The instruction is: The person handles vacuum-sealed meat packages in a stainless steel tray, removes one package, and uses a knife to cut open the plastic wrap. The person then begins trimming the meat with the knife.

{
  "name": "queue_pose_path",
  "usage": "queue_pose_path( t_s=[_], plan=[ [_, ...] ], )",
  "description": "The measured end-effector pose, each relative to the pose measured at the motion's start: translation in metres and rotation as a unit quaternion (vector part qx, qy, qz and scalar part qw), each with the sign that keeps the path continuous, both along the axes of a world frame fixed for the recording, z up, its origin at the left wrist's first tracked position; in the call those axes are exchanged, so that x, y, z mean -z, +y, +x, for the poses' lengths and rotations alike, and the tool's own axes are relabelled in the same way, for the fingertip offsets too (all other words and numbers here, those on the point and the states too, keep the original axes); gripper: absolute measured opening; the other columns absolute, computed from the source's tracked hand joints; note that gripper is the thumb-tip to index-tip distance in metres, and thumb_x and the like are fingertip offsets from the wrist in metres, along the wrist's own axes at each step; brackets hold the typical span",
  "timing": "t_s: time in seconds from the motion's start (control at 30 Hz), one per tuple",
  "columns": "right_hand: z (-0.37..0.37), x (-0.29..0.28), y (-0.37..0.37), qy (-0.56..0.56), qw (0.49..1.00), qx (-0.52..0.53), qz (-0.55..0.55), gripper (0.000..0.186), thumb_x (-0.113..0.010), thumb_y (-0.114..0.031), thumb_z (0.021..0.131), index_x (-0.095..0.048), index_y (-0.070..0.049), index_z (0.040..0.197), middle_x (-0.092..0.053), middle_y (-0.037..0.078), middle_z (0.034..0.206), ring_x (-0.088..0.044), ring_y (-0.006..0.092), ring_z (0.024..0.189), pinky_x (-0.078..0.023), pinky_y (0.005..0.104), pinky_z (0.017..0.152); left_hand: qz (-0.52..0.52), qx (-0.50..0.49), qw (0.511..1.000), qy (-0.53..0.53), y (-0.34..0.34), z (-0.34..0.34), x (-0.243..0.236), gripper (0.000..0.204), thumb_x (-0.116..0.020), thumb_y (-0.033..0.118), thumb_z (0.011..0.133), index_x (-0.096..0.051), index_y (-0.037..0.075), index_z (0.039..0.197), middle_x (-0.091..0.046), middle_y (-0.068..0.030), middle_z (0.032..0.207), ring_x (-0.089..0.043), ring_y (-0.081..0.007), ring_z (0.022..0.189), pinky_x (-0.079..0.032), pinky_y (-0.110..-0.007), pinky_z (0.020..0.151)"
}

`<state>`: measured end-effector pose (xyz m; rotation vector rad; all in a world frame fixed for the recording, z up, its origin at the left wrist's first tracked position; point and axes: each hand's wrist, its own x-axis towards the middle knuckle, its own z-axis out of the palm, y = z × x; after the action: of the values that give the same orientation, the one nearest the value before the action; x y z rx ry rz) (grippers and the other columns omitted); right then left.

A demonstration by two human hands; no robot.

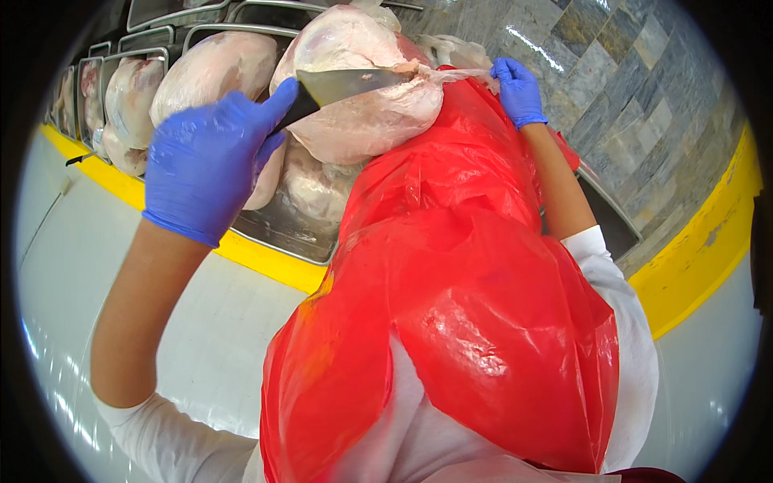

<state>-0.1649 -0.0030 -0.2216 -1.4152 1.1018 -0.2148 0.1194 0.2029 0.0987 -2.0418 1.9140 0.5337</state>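
Note:
My left hand (205, 165), in a blue glove, is closed round the dark handle of a broad-bladed knife (342, 85). The blade points right, lying across a large pale piece of meat (374, 125), and its tip is near the meat's right side. From that side a whitish, stretched strip (460, 74) runs to my right hand (519, 92), gloved in blue too, whose fingers pinch its end. Whether the strip is membrane or plastic film I cannot tell. The meat rests against the top of my red plastic apron (451, 161); what bears its weight is hidden.
More large pale meat pieces (217, 71) lie in metal trays (302, 244) on the left. A yellow band (278, 266) edges the trays' near side. Grey patterned tiles (620, 88) spread at the far right, bordered by another yellow band (696, 262).

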Motion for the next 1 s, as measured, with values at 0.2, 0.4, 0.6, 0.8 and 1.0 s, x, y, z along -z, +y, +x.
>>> queue_pose_path(
  t_s=[0.2, 0.4, 0.6, 0.8, 1.0],
  plan=[
    [0.011, 0.000, 0.011, -0.070, 0.992, 0.090, -0.047, 0.024, -0.063, -0.023, 0.096, -0.065, 0.001, 0.095, -0.064, 0.003, 0.084, -0.056, 0.0090, 0.079, -0.047, 0.0250, 0.073, -0.014, 0.122, 0.991, -0.057, -0.032, -0.031, 0.013, 0.052, -0.064, 0.013, 0.082, -0.059, 0.021, 0.132, -0.059, -0.0040, 0.069, -0.061, -0.0172, 0.061, -0.048, -0.031, 0.052],
    [0.022, -0.033, 0.021, -0.088, 0.983, 0.153, -0.045, 0.021, -0.067, -0.021, 0.093, -0.063, 0.001, 0.091, -0.060, 0.001, 0.076, -0.053, 0.0080, 0.072, -0.046, 0.0256, 0.066, 0.031, 0.045, 0.996, -0.072, -0.031, -0.045, 0.022, 0.050, -0.064, 0.020, 0.086, -0.056, 0.030, 0.135, -0.054, -0.0060, 0.067, -0.056, -0.0211, 0.052, -0.046, -0.033, 0.048],
    [0.007, -0.022, 0.029, -0.097, 0.977, 0.164, -0.097, 0.019, -0.067, -0.019, 0.092, -0.064, 0.000, 0.090, -0.062, 0.004, 0.076, -0.055, 0.0100, 0.072, -0.046, 0.0275, 0.068, 0.049, -0.077, 0.993, -0.077, 0.044, -0.044, 0.059, 0.055, -0.064, 0.029, 0.089, -0.046, 0.043, 0.140, -0.050, -0.0094, 0.069, -0.054, -0.0256, 0.048, -0.043, -0.039, 0.042],
    [0.000, -0.018, 0.016, -0.061, 0.981, 0.169, -0.067, 0.017, -0.068, -0.016, 0.091, -0.066, 0.001, 0.093, -0.064, 0.001, 0.083, -0.055, 0.0071, 0.078, -0.046, 0.0238, 0.071, 0.004, -0.115, 0.993, -0.030, 0.065, -0.043, 0.085, 0.057, -0.064, 0.029, 0.088, -0.045, 0.043, 0.141, -0.051, -0.0098, 0.070, -0.053, -0.0262, 0.047, -0.043, -0.039, 0.043],
    [0.019, -0.041, 0.002, -0.102, 0.983, 0.123, -0.086, 0.018, -0.068, -0.016, 0.092, -0.066, 0.002, 0.091, -0.063, 0.001, 0.080, -0.055, 0.0068, 0.076, -0.045, 0.0235, 0.070, 0.061, -0.049, 0.996, -0.037, -0.014, -0.045, 0.011, 0.054, -0.064, 0.026, 0.088, -0.051, 0.038, 0.138, -0.061, -0.0095, 0.077, -0.061, -0.0266, 0.057, -0.049, -0.037, 0.052]
  ],
)
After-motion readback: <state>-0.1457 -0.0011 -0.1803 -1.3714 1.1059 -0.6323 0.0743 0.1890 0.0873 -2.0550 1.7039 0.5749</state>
